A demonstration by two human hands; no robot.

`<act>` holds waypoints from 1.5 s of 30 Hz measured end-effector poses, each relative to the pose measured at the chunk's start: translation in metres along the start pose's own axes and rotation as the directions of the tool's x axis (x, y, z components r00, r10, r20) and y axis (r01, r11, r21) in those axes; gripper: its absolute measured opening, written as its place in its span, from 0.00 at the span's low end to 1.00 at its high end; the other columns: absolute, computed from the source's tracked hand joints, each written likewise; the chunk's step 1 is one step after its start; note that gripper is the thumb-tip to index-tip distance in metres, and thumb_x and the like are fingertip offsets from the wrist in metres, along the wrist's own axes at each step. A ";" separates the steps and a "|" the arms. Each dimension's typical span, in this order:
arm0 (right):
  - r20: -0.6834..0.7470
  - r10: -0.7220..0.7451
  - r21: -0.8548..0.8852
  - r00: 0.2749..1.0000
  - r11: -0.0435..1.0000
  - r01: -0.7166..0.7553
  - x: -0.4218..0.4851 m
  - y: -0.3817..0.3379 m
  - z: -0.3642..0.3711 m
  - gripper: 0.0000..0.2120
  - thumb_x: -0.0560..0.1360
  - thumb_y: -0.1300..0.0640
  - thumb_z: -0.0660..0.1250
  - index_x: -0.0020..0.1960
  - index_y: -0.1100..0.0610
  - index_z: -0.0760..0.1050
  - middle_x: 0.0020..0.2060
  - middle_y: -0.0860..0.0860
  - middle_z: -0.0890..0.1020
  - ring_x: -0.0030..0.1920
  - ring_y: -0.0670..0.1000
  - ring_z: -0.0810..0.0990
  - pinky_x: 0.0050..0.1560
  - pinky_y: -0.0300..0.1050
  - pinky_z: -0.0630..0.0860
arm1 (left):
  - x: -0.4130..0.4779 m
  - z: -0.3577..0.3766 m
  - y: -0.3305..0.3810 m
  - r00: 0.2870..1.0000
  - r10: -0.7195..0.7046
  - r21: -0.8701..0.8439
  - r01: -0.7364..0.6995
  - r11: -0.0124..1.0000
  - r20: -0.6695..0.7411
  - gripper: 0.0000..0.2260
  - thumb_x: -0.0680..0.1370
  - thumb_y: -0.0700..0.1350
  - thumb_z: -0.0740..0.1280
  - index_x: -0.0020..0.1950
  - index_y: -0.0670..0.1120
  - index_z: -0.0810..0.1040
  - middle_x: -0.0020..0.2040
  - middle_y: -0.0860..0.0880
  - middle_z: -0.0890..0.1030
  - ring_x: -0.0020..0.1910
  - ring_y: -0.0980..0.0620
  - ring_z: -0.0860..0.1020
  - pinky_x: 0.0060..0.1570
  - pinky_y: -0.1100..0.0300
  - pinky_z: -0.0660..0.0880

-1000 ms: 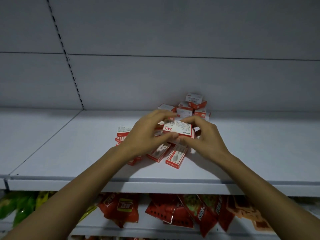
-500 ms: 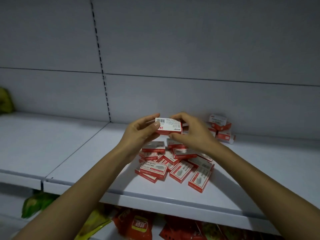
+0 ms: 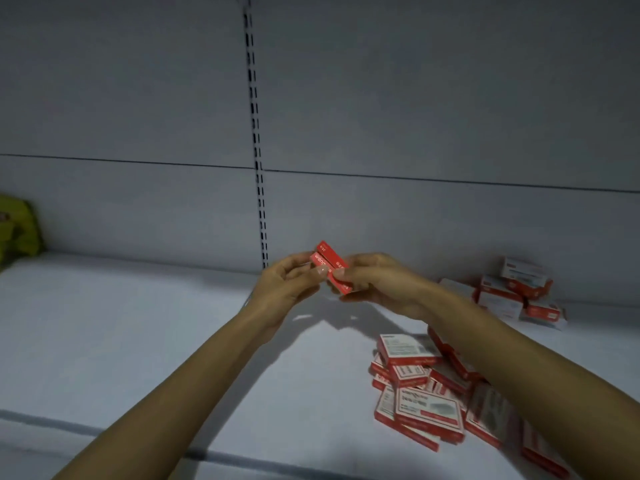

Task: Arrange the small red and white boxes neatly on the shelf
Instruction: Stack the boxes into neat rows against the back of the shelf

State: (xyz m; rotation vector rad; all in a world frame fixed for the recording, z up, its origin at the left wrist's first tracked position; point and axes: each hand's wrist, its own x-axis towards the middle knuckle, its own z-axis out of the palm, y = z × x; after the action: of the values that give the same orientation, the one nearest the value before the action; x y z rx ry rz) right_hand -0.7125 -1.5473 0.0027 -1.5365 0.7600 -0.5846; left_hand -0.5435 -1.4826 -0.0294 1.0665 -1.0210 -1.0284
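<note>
**Two-handed hold before placement.** The left hand (image 3: 289,284) and the right hand (image 3: 379,282) meet above the shelf (image 3: 138,341), close to the back panel (image 3: 433,98). Each pinches one end of the held box (image 3: 331,263) between thumb and curled fingertips. Its red faces are turned toward the camera and its long axis is tilted; whether this is one box or two pressed together cannot be told. The step in hand appears to be turning the box before setting it down. To do this well, level it first, then lay it flat on the bare surface below, with one edge parallel to the back panel to start a straight row. The slotted upright (image 3: 258,150) rises just behind the hands, and a green packet (image 3: 17,226) lies at the far left. A rear cluster (image 3: 519,289) of boxes sits against the panel on the right. A loose heap (image 3: 420,403) of overlapping boxes lies at the front right, beneath the right forearm. A dropped elbow there could scatter the heap toward the shelf edge.
</note>
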 end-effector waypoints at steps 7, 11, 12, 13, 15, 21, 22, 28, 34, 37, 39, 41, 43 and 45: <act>0.060 0.262 0.196 0.963 0.943 -0.269 0.058 0.006 0.032 0.15 0.77 0.50 0.64 0.56 0.61 0.76 0.42 0.57 0.82 0.35 0.50 0.80 0.33 0.39 0.80 | 0.042 -0.054 -0.008 0.980 -0.198 0.212 0.187 0.959 0.028 0.19 0.71 0.55 0.71 0.50 0.40 0.78 0.45 0.43 0.85 0.39 0.53 0.81 0.44 0.59 0.80; 0.025 0.316 0.207 0.948 0.926 -0.314 0.082 0.011 0.045 0.18 0.75 0.47 0.65 0.56 0.60 0.76 0.42 0.58 0.82 0.32 0.50 0.80 0.32 0.39 0.79 | 0.058 -0.077 -0.012 0.960 -0.269 0.226 0.246 0.943 0.077 0.19 0.73 0.57 0.70 0.49 0.40 0.81 0.38 0.47 0.84 0.34 0.54 0.80 0.35 0.64 0.76; 0.011 0.326 0.187 0.945 0.928 -0.323 0.087 0.011 0.048 0.18 0.75 0.47 0.65 0.55 0.60 0.77 0.42 0.58 0.82 0.31 0.49 0.79 0.31 0.39 0.79 | 0.061 -0.084 -0.013 0.961 -0.265 0.231 0.241 0.943 0.080 0.19 0.73 0.57 0.70 0.48 0.40 0.81 0.37 0.47 0.83 0.32 0.55 0.79 0.34 0.64 0.76; -0.006 0.336 0.159 0.942 0.930 -0.330 0.090 0.011 0.051 0.18 0.76 0.46 0.64 0.55 0.60 0.77 0.42 0.58 0.82 0.30 0.49 0.79 0.31 0.39 0.78 | 0.064 -0.089 -0.015 0.964 -0.254 0.241 0.228 0.943 0.083 0.19 0.73 0.56 0.69 0.47 0.40 0.80 0.36 0.47 0.81 0.30 0.55 0.78 0.32 0.65 0.76; -0.039 0.347 0.109 0.937 0.934 -0.342 0.096 0.011 0.056 0.19 0.78 0.45 0.62 0.55 0.60 0.77 0.41 0.57 0.83 0.30 0.49 0.79 0.29 0.39 0.78 | 0.069 -0.101 -0.018 0.969 -0.221 0.262 0.186 0.947 0.110 0.18 0.74 0.54 0.69 0.48 0.39 0.78 0.35 0.47 0.80 0.29 0.55 0.78 0.31 0.65 0.75; -0.157 0.308 0.054 0.939 0.952 -0.303 0.101 0.012 0.065 0.15 0.75 0.52 0.68 0.53 0.63 0.78 0.41 0.56 0.82 0.38 0.51 0.80 0.36 0.41 0.80 | 0.077 -0.125 -0.028 0.962 -0.151 0.215 0.101 0.971 0.229 0.12 0.73 0.46 0.71 0.51 0.41 0.77 0.45 0.41 0.84 0.42 0.46 0.83 0.43 0.52 0.81; -0.198 0.282 0.013 0.939 0.958 -0.285 0.101 0.013 0.068 0.14 0.73 0.53 0.70 0.52 0.64 0.79 0.42 0.57 0.83 0.39 0.52 0.81 0.38 0.42 0.80 | 0.078 -0.127 -0.031 0.957 -0.163 0.173 0.123 0.977 0.239 0.13 0.73 0.46 0.72 0.54 0.42 0.77 0.47 0.41 0.84 0.46 0.45 0.83 0.48 0.50 0.80; -0.381 0.221 0.094 0.898 0.975 -0.201 0.097 0.024 0.093 0.16 0.72 0.55 0.72 0.55 0.66 0.78 0.44 0.59 0.84 0.40 0.55 0.84 0.39 0.47 0.81 | 0.081 -0.139 -0.044 0.931 -0.245 -0.117 0.285 0.951 0.271 0.17 0.74 0.40 0.70 0.62 0.46 0.75 0.57 0.42 0.81 0.56 0.46 0.80 0.59 0.51 0.75; -0.409 0.203 0.428 0.889 0.904 -0.010 0.080 0.037 0.110 0.16 0.75 0.57 0.69 0.59 0.64 0.76 0.52 0.63 0.82 0.41 0.56 0.84 0.36 0.46 0.81 | 0.081 -0.150 -0.043 0.869 -0.201 -0.375 0.390 0.841 0.453 0.21 0.75 0.36 0.64 0.67 0.45 0.72 0.61 0.38 0.78 0.61 0.39 0.76 0.61 0.44 0.73; -0.402 0.177 0.491 0.898 0.870 0.048 0.075 0.042 0.120 0.15 0.75 0.56 0.68 0.58 0.63 0.76 0.51 0.62 0.83 0.45 0.57 0.85 0.38 0.46 0.81 | 0.080 -0.147 -0.046 0.854 -0.193 -0.348 0.390 0.852 0.484 0.18 0.79 0.40 0.60 0.69 0.43 0.70 0.63 0.38 0.76 0.63 0.39 0.75 0.65 0.42 0.69; -0.397 0.161 0.512 0.904 0.856 0.072 0.072 0.050 0.126 0.15 0.75 0.55 0.68 0.59 0.63 0.76 0.52 0.62 0.83 0.50 0.60 0.83 0.48 0.54 0.81 | 0.078 -0.145 -0.046 0.852 -0.222 -0.307 0.396 0.865 0.475 0.16 0.80 0.43 0.58 0.67 0.42 0.72 0.62 0.39 0.78 0.62 0.40 0.76 0.65 0.45 0.69; -0.412 0.147 0.507 0.899 0.857 0.092 0.071 0.057 0.130 0.14 0.76 0.55 0.68 0.57 0.62 0.77 0.51 0.61 0.83 0.51 0.62 0.82 0.54 0.59 0.79 | 0.077 -0.143 -0.048 0.862 -0.287 -0.274 0.421 0.865 0.418 0.15 0.81 0.45 0.57 0.63 0.42 0.75 0.57 0.40 0.81 0.54 0.44 0.79 0.57 0.51 0.72; -0.458 0.127 0.461 0.880 0.880 0.113 0.071 0.062 0.130 0.11 0.75 0.57 0.68 0.55 0.61 0.77 0.50 0.60 0.84 0.50 0.62 0.83 0.53 0.58 0.79 | 0.079 -0.144 -0.051 0.853 -0.367 -0.268 0.477 0.837 0.372 0.15 0.81 0.47 0.59 0.61 0.41 0.77 0.55 0.40 0.82 0.47 0.46 0.79 0.49 0.54 0.74; -0.545 0.080 0.297 0.835 0.949 0.103 0.074 0.064 0.125 0.11 0.74 0.59 0.70 0.56 0.59 0.77 0.50 0.57 0.84 0.50 0.59 0.83 0.49 0.52 0.81 | 0.082 -0.144 -0.054 0.851 -0.400 -0.160 0.472 0.867 0.341 0.15 0.79 0.47 0.63 0.61 0.39 0.77 0.51 0.42 0.83 0.43 0.48 0.80 0.44 0.55 0.77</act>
State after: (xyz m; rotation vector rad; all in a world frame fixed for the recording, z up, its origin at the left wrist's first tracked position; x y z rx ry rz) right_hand -0.5789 -1.5220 -0.0795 -1.0727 1.0340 -1.1347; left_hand -0.3952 -1.5451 -0.0959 0.9827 -0.8728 -1.6882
